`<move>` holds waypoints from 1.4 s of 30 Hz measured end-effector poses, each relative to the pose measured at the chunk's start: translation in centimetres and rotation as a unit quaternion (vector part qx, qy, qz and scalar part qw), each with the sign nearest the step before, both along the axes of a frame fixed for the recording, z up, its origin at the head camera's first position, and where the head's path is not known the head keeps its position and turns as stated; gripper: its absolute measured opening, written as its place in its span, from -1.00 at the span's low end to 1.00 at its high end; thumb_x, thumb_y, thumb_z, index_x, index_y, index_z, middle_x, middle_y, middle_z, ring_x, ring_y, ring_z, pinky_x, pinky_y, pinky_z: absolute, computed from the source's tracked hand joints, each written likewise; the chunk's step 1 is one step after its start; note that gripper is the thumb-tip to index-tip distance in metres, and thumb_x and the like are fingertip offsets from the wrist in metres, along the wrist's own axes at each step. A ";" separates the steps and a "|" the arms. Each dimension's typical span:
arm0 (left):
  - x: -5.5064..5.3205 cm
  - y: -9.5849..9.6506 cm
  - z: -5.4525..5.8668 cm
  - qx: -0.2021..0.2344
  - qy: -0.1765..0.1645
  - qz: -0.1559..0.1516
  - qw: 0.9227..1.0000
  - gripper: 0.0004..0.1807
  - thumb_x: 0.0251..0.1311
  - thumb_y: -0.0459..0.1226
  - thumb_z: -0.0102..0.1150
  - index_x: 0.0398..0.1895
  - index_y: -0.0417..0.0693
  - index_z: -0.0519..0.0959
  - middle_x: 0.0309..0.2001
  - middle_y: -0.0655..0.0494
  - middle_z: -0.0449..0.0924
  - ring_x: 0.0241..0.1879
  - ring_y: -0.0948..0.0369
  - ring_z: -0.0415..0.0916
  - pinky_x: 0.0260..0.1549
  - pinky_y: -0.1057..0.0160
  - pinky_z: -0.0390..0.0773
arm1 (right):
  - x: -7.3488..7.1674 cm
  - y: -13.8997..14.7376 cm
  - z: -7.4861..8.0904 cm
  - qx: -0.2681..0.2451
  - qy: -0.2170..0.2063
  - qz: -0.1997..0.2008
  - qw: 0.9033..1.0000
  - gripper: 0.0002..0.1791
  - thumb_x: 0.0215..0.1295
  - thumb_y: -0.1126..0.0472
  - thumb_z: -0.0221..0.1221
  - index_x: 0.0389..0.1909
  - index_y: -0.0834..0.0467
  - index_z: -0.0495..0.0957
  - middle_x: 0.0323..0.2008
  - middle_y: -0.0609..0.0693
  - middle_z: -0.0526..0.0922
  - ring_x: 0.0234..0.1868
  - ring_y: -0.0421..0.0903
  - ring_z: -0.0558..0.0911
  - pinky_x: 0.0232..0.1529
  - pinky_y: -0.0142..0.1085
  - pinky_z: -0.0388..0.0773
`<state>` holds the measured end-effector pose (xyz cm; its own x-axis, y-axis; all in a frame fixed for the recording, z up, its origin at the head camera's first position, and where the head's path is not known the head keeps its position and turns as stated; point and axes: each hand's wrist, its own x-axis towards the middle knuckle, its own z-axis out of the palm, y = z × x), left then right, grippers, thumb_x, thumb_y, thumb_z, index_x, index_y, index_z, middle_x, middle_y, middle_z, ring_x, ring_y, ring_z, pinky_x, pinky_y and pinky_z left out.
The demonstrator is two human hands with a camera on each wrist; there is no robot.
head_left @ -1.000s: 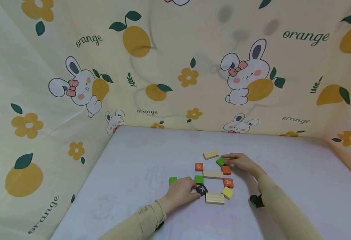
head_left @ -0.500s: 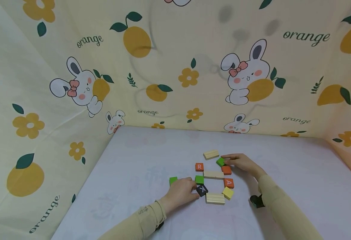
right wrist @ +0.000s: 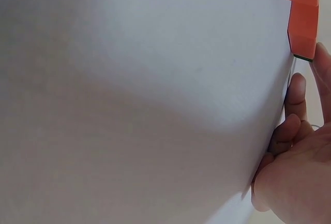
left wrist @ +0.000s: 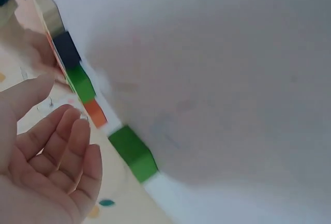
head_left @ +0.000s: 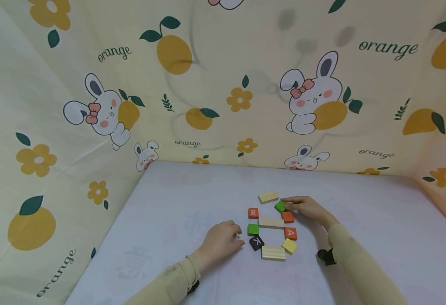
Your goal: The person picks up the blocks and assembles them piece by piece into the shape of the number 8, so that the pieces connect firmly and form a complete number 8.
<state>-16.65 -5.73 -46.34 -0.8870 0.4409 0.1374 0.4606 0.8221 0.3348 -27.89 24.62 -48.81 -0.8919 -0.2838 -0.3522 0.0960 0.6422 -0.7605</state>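
Note:
Small wooden blocks lie in a loose figure on the white table. My right hand [head_left: 308, 207] is at its far right, with thumb and fingers about a green block [head_left: 280, 206] beside an orange block [head_left: 287, 217]. In the right wrist view only a thin edge of green shows past the orange. My left hand [head_left: 219, 241] hovers left of the figure, fingers loosely bent and holding nothing. Nearest to it are a black block with a K [head_left: 256, 242] and a green block [head_left: 253, 229]. Another green block [left wrist: 133, 153] shows in the left wrist view, hidden behind the hand in the head view.
Natural-wood planks lie at the top [head_left: 268, 197], middle [head_left: 271, 223] and bottom [head_left: 273, 253] of the figure. Orange R [head_left: 253, 213] and A [head_left: 290, 233] blocks and a yellow block [head_left: 289, 246] stand along its sides. A printed cloth [head_left: 215, 84] rises behind the table.
My left hand has drawn away leftward from the black K block, and the lone green block on the left is now covered by it. The right hand stays at its green block.

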 end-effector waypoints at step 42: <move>-3.1 -5.2 -0.4 0.014 -0.044 0.060 0.997 -0.74 -0.06 -0.22 0.20 -0.25 -0.09 0.57 -0.45 0.18 0.49 -0.51 0.34 0.33 -0.51 0.42 0.32 | 0.1 0.1 -0.1 -0.012 -0.003 -0.006 1.000 -0.47 0.12 -0.14 0.04 0.11 -0.02 0.38 0.23 0.15 0.26 0.24 0.14 0.17 0.17 0.20 0.01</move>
